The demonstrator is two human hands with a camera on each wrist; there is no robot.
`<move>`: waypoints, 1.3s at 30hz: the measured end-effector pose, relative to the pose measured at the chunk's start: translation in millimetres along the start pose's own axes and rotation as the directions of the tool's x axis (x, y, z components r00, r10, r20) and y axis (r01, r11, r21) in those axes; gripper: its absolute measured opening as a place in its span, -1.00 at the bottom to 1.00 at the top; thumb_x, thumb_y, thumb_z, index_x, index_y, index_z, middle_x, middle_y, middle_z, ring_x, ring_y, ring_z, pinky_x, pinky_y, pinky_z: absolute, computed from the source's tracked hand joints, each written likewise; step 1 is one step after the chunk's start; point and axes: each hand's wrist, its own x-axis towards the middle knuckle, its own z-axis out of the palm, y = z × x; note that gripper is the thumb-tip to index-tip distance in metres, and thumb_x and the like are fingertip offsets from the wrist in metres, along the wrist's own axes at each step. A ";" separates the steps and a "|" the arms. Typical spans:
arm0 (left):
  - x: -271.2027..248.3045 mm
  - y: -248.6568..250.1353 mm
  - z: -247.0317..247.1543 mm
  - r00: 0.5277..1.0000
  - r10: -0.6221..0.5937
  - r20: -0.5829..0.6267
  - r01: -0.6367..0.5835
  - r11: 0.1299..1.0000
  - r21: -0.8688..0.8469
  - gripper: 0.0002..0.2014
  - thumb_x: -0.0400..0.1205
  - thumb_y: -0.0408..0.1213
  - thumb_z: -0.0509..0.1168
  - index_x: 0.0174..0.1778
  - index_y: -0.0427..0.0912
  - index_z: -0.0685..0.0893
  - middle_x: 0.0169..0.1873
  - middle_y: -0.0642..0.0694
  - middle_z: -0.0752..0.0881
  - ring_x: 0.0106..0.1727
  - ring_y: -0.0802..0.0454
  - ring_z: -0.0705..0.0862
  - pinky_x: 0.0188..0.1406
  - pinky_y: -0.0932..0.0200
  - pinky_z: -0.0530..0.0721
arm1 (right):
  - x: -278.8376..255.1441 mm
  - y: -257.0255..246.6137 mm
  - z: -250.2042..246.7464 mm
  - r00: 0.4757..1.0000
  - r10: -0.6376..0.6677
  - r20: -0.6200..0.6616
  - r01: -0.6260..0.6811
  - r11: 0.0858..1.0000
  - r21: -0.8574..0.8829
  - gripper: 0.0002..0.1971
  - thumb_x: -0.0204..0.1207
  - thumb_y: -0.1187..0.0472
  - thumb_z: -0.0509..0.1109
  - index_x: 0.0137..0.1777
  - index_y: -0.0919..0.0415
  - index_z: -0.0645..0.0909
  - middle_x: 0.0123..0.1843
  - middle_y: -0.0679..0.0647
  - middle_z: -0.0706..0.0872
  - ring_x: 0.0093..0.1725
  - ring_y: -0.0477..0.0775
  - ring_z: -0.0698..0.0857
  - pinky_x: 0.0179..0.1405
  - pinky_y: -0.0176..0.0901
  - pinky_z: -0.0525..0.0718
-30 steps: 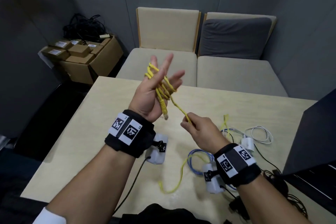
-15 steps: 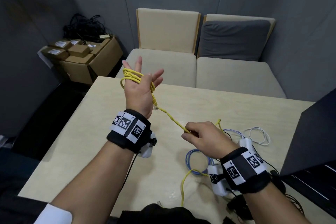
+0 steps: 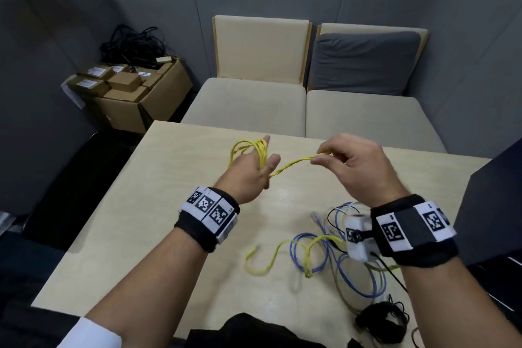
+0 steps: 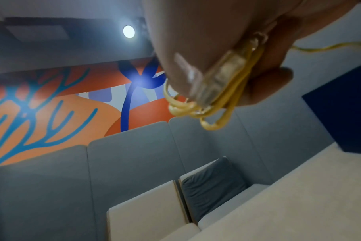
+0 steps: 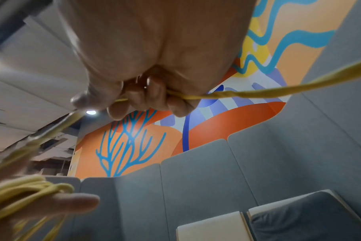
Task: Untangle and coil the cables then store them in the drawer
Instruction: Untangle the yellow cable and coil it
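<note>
Two beige seats are standing side by side behind the table; a grey cushion is leaning on the right one. A cardboard box is sitting left, holding small boxes. An orange-and-blue mural is showing above grey panels.

Head view: high, facing down over desk. Wrist views: close under palms, angled upward; all share sofa.
</note>
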 end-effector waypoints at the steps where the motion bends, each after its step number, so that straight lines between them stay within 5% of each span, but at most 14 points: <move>1: -3.8 4.3 -1.3 0.998 0.045 0.039 -0.044 0.998 -0.036 -0.37 0.75 0.05 -0.05 -0.28 -0.36 0.73 0.55 -0.06 0.43 0.06 -0.05 0.71 -0.09 0.30 0.42 | 2.7 1.9 -2.9 1.000 0.004 -0.021 -0.004 1.000 0.011 -0.81 0.42 0.03 0.53 -0.22 0.14 0.72 -0.35 -0.04 0.61 -0.32 -0.06 0.49 -0.31 -0.23 0.46; 3: -12.9 14.2 -2.4 0.990 0.089 0.108 -0.075 0.989 -0.126 -0.28 0.75 0.07 -0.16 -0.28 -0.43 0.70 0.09 -0.02 0.79 -0.32 0.23 0.72 -0.31 0.40 0.46 | 9.3 2.9 -6.2 0.998 0.002 -0.070 0.000 1.000 0.024 -0.78 0.40 0.03 0.55 -0.24 0.19 0.70 -0.36 -0.06 0.60 -0.32 -0.06 0.49 -0.33 -0.33 0.44; 5: -20.2 23.2 -3.7 0.976 0.102 0.192 -0.059 0.974 -0.217 -0.26 0.74 0.13 -0.13 -0.03 -0.52 0.69 -0.42 0.06 0.75 -0.62 0.29 0.53 -0.49 0.39 0.44 | 15.9 2.1 -7.6 0.994 0.007 -0.107 -0.004 1.000 0.024 -0.73 0.38 0.00 0.55 -0.25 0.22 0.68 -0.37 -0.02 0.60 -0.32 -0.06 0.49 -0.34 -0.38 0.42; 8: -30.2 32.8 -13.7 0.936 0.186 0.298 -0.025 0.881 -0.473 -0.60 0.79 -0.11 0.01 0.15 -0.32 0.66 -0.49 -0.20 0.64 -0.69 0.16 0.40 -0.59 0.35 0.43 | 23.3 2.5 -7.1 0.986 0.021 -0.163 -0.013 0.999 0.051 -0.65 0.39 -0.07 0.53 -0.26 0.24 0.64 -0.38 0.06 0.59 -0.35 -0.02 0.47 -0.37 -0.30 0.42; 10: -35.1 36.6 -19.6 0.892 0.312 0.326 -0.023 0.753 -0.657 -0.78 0.74 -0.27 0.12 0.02 -0.20 0.67 -0.59 -0.11 0.54 -0.70 0.14 0.37 -0.52 0.21 0.50 | 26.0 2.2 -3.7 0.980 0.040 -0.195 -0.023 0.996 0.090 -0.54 0.43 -0.21 0.43 -0.26 0.25 0.63 -0.40 0.06 0.56 -0.37 -0.02 0.46 -0.38 -0.25 0.42; 12: -36.4 37.7 -20.9 0.857 0.414 0.309 -0.009 0.610 -0.792 -0.82 0.66 -0.28 0.16 -0.16 -0.17 0.65 -0.63 -0.05 0.55 -0.69 0.12 0.43 -0.35 -0.04 0.57 | 27.3 -0.5 2.0 0.978 0.057 -0.200 -0.032 0.991 0.127 -0.40 0.45 -0.38 0.27 -0.25 0.24 0.62 -0.43 0.00 0.52 -0.40 -0.09 0.46 -0.41 -0.32 0.39; 16: -37.6 39.3 -19.1 0.820 0.530 0.218 0.090 0.255 -0.963 -0.91 0.58 -0.22 0.34 -0.19 -0.13 0.71 -0.54 -0.06 0.69 -0.51 0.06 0.68 -0.07 0.09 0.75 | 25.2 -5.0 19.2 0.984 0.118 -0.135 -0.086 0.971 0.222 -0.36 0.46 -0.43 0.09 -0.30 0.21 0.53 -0.48 -0.07 0.44 -0.42 -0.20 0.44 -0.43 -0.46 0.34; 19: -34.9 40.4 -19.5 0.854 0.499 0.145 0.146 0.038 -0.989 -0.70 0.46 -0.09 0.41 0.09 -0.02 0.80 -0.39 -0.01 0.79 -0.52 0.14 0.71 -0.20 0.18 0.77 | 20.4 -4.8 33.7 0.984 0.166 -0.066 -0.141 0.949 0.281 -0.35 0.59 -0.30 0.18 -0.25 0.38 0.54 -0.46 0.09 0.45 -0.42 -0.14 0.39 -0.44 -0.38 0.33; 22: -29.6 40.7 -21.3 0.887 0.452 0.088 0.156 -0.115 -0.981 -0.50 0.44 -0.12 0.46 0.35 0.02 0.65 -0.06 -0.04 0.83 -0.59 0.21 0.64 -0.34 0.28 0.73 | 9.4 -2.1 50.2 0.975 0.223 0.012 -0.215 0.920 0.327 -0.55 0.58 -0.09 0.22 -0.24 0.35 0.51 -0.44 0.10 0.44 -0.41 -0.15 0.36 -0.40 -0.29 0.34; 24: -26.3 43.4 -22.4 0.925 0.375 0.056 0.111 -0.127 -0.986 -0.39 0.48 -0.22 0.44 0.47 -0.01 0.46 0.16 -0.07 0.77 -0.58 0.22 0.61 -0.33 0.31 0.70 | -2.4 2.7 61.4 0.958 0.270 0.094 -0.285 0.896 0.339 -0.60 0.58 -0.05 0.25 -0.23 0.33 0.52 -0.39 0.24 0.49 -0.37 -0.09 0.40 -0.35 -0.17 0.38; 27: -20.5 46.1 -23.7 0.983 0.179 -0.038 -0.013 -0.141 -0.990 -0.36 0.56 -0.44 0.21 0.59 -0.15 0.25 0.26 -0.08 0.71 -0.42 0.15 0.71 -0.24 0.26 0.72 | -19.1 10.8 74.4 0.914 0.334 0.231 -0.392 0.875 0.284 -0.74 0.64 0.12 0.32 -0.23 0.27 0.53 -0.42 0.07 0.49 -0.43 -0.12 0.39 -0.38 -0.15 0.39; 30: -14.2 40.3 -25.1 0.991 0.015 -0.129 -0.122 -0.237 -0.964 -0.40 0.60 -0.54 0.03 0.62 -0.23 0.19 0.26 -0.15 0.67 -0.03 -0.08 0.80 0.04 0.07 0.77 | -31.3 14.8 77.3 0.856 0.397 0.330 -0.495 0.815 0.303 -0.82 0.63 0.21 0.32 -0.22 0.18 0.53 -0.45 -0.03 0.47 -0.54 -0.14 0.35 -0.54 -0.33 0.34; 32: -12.2 36.3 -25.0 0.984 -0.076 -0.162 -0.177 -0.278 -0.944 -0.41 0.65 -0.56 0.00 0.64 -0.24 0.12 0.27 -0.17 0.64 0.02 -0.09 0.80 0.06 0.06 0.76 | -36.3 12.8 75.5 0.818 0.422 0.391 -0.557 0.751 0.355 -0.82 0.63 0.26 0.31 -0.23 0.14 0.52 -0.49 -0.06 0.42 -0.58 -0.12 0.30 -0.63 -0.33 0.29; 39: -3.2 31.0 -22.9 0.930 -0.178 -0.323 -0.333 -0.033 -0.942 -0.26 0.65 -0.62 0.12 0.68 -0.16 -0.06 0.47 -0.12 0.45 0.20 -0.13 0.73 0.26 0.03 0.67 | -34.2 -7.8 67.4 0.758 0.393 0.521 -0.636 0.626 0.452 -0.87 0.65 0.39 0.23 -0.05 0.26 0.60 -0.51 -0.05 0.30 -0.59 -0.07 0.23 -0.64 -0.37 0.18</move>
